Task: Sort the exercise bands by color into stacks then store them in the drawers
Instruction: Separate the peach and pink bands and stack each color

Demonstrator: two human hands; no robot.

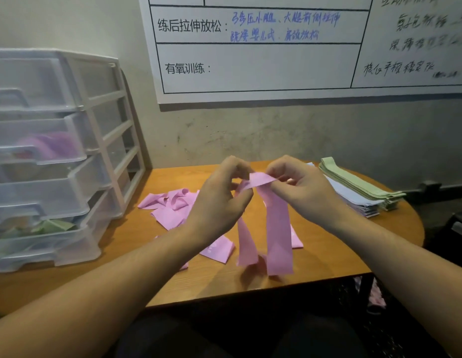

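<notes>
Clear plastic drawer unit (69, 156) at table's (137, 257) left edge: purple bands in one drawer, green in the lowest. Whiteboard (250, 71) reads "练后拉伸放松", "有氧训练". Loose pink bands (170, 205) mid-table. Left hand (219, 200) and right hand (302, 187) both pinch one pink band (274, 228), ends hanging. Two stacks near the right edge: pale blue (354, 200), green (359, 184).

The left hand (219, 200) and right hand (299, 187) pinch the top fold of a pink band (276, 228) above the table (328, 254); its two ends hang down. Loose pink bands (170, 205) lie behind. Green stack (354, 182) and pale blue stack (354, 200) sit right. Drawer unit (57, 156) stands left.
</notes>
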